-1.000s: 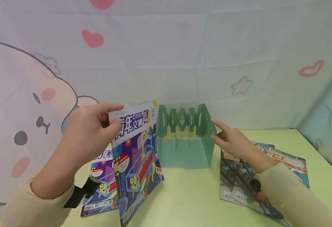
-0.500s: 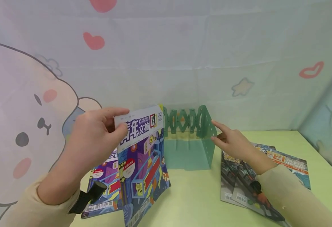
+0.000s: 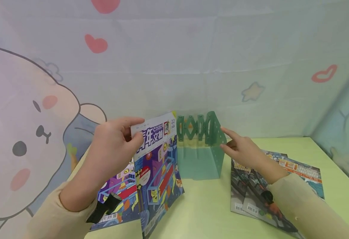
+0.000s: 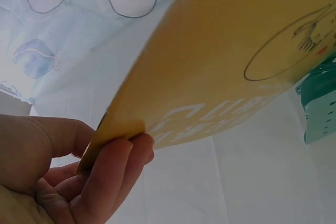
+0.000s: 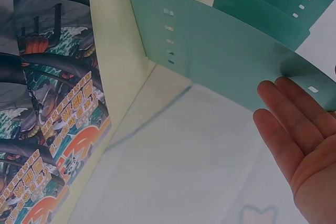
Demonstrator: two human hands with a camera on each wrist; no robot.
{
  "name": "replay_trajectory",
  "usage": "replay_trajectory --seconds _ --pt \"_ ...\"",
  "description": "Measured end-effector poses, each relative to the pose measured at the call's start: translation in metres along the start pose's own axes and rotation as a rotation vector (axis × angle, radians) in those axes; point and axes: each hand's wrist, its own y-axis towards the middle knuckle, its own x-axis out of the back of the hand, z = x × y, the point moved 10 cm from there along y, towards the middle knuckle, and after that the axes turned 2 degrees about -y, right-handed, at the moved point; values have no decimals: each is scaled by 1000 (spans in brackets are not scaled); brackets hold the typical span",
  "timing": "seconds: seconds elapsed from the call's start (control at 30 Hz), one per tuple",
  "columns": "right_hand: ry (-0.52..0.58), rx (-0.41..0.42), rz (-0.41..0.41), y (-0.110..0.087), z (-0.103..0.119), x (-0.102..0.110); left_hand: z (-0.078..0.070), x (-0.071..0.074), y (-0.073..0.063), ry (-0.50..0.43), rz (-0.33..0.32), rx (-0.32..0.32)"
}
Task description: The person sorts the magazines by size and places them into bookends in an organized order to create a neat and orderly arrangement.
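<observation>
My left hand pinches a purple-and-blue magazine by its upper left edge, thumb on the cover. The magazine is held upright with its front facing me. In the left wrist view its yellow back cover shows, with the fingers curled at the corner. A translucent green expandable book rack stands on the table, its left part hidden behind the magazine. My right hand is at the rack's right side panel, and in the right wrist view its fingers lie nearly straight against the panel's outer face.
Another purple magazine lies at the left, partly under my left arm in view. Several overlapping magazines lie at the right, partly covered by my right sleeve. A printed cloth backdrop hangs behind the pale green table.
My left hand has moved to the right and slightly down with the magazine, which now overlaps the rack's left side in view. The right hand stays at the rack's side panel.
</observation>
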Motion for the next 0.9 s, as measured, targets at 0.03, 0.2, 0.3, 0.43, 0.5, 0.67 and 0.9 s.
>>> replay_trajectory --seconds 0.03,0.2,0.3,0.43,0.5,0.67,0.9 --pt "0 -3 2 0 0 -1 0 -1 1 -3 -2 -3" --pt "-1 -18 7 0 -2 -3 2 -6 4 -15 -11 -31" --pt "-3 -19 9 1 -3 -3 2 -9 6 -20 -16 -47" --pt "-6 -18 10 1 -3 -3 3 -12 8 -20 -23 -54" --pt "-8 -18 9 1 -3 -3 4 -13 8 -17 -29 -53" --pt "-12 -16 3 2 -2 -2 5 -16 10 -14 -44 -56" --pt "-20 -11 -6 2 -1 -2 9 -19 12 -10 -52 -63"
